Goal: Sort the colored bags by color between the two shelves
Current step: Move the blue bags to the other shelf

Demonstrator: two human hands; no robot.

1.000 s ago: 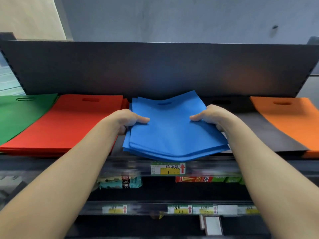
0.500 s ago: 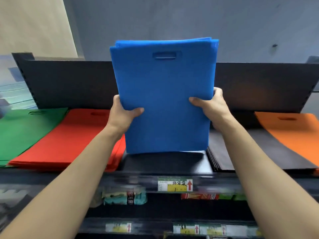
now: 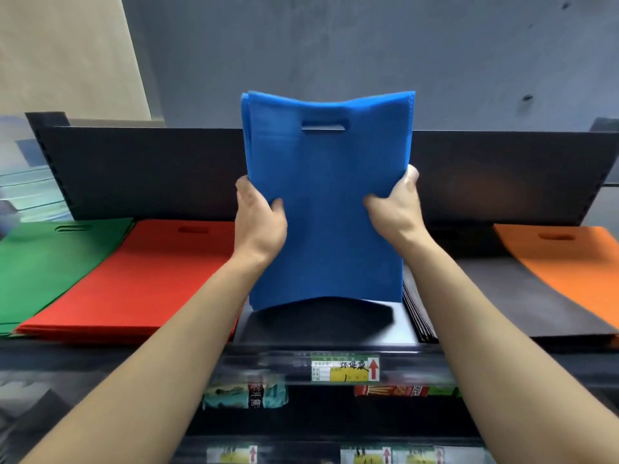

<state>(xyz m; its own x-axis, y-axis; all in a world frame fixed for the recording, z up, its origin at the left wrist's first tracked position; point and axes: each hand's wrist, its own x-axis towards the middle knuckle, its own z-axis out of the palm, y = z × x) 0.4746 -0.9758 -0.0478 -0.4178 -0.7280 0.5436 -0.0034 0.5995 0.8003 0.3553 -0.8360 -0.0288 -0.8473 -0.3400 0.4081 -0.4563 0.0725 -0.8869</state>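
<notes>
Gripping the stack of blue bags [image 3: 326, 209] by its side edges, the left hand [image 3: 258, 222] and right hand [image 3: 397, 212] hold it upright above the shelf [image 3: 321, 324], between the red bags [image 3: 140, 279] and black bags [image 3: 502, 296]; green bags [image 3: 43, 262] and orange bags [image 3: 569, 262] lie at the ends.

I see a dark top shelf [image 3: 318, 326] with a tall black back panel [image 3: 150, 169]. Flat stacks lie on it in a row. From the left come green bags [image 3: 50, 262], then red bags [image 3: 144, 279] right beside them. A bare dark patch of shelf sits in the middle. To its right lie black bags [image 3: 495, 296], with orange bags [image 3: 569, 266] overlapping their right side. A yellow price label [image 3: 345, 369] with a red arrow sits on the front rail.
</notes>
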